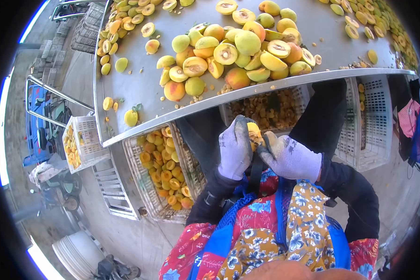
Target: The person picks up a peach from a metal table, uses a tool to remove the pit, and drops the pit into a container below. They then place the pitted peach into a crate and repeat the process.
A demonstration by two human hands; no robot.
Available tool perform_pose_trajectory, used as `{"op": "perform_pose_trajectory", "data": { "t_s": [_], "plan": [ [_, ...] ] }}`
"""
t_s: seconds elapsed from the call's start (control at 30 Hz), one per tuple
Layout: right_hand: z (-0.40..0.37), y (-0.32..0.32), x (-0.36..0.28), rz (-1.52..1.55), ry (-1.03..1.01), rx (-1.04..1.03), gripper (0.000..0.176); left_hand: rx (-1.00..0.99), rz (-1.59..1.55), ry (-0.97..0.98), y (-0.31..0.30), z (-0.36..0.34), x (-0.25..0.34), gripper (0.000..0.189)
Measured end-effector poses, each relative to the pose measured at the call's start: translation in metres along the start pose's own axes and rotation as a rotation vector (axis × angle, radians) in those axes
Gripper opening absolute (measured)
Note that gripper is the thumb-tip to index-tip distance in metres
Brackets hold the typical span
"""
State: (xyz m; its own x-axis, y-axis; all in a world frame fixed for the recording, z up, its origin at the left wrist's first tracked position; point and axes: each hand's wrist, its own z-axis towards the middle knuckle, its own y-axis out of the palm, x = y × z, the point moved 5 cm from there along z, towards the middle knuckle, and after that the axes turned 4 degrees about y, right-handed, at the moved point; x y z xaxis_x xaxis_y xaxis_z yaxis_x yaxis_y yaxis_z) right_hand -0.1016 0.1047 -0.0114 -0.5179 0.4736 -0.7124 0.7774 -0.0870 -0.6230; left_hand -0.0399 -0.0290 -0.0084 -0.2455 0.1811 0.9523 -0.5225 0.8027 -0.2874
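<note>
Both of my hands wear light purple gloves with dark, dirty fingertips, and they meet just past the table's front edge above my lap. My left hand (233,149) is closed on a yellow peach half (254,129) from the left side. My right hand (291,156) pinches at the same piece from the right, its fingertips pressed against the torn-looking flesh. Whether a small tool sits between the fingers is hidden. Ahead of them, a heap of cut peaches (225,54) lies on the metal table (140,86), several halves showing brown pits or pit hollows.
Left of my legs stands a crate (191,163) of peach halves. Under the table edge, another crate (305,95) holds pits and scraps. A white crate (377,121) is at right. More peaches (121,23) line the table's far left, and a smaller crate (89,130) stands beyond.
</note>
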Motion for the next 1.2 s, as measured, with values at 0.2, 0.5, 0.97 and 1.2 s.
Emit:
{"op": "perform_pose_trajectory", "data": {
  "t_s": [0.2, 0.5, 0.97, 1.2],
  "plan": [
    [-0.004, -0.018, -0.008, 1.000, 0.427, -0.343, 0.040, 0.046, -0.015, 0.165, 0.000, 0.001, 0.012, 0.030],
    [-0.014, 0.007, -0.004, 1.873, 0.439, -0.642, 0.033, -0.294, -0.496, 0.150, 0.016, 0.016, -0.017, 0.048],
    [-0.025, 0.011, 0.065, 1.636, 0.564, -0.124, 0.040, 0.515, 1.160, 0.076, -0.136, -0.030, -0.030, 0.035],
    [-0.018, 0.018, 0.057, 1.408, 0.585, -0.062, 0.034, 0.156, 1.069, 0.308, -0.042, 0.084, 0.030, 0.044]
  ]
}}
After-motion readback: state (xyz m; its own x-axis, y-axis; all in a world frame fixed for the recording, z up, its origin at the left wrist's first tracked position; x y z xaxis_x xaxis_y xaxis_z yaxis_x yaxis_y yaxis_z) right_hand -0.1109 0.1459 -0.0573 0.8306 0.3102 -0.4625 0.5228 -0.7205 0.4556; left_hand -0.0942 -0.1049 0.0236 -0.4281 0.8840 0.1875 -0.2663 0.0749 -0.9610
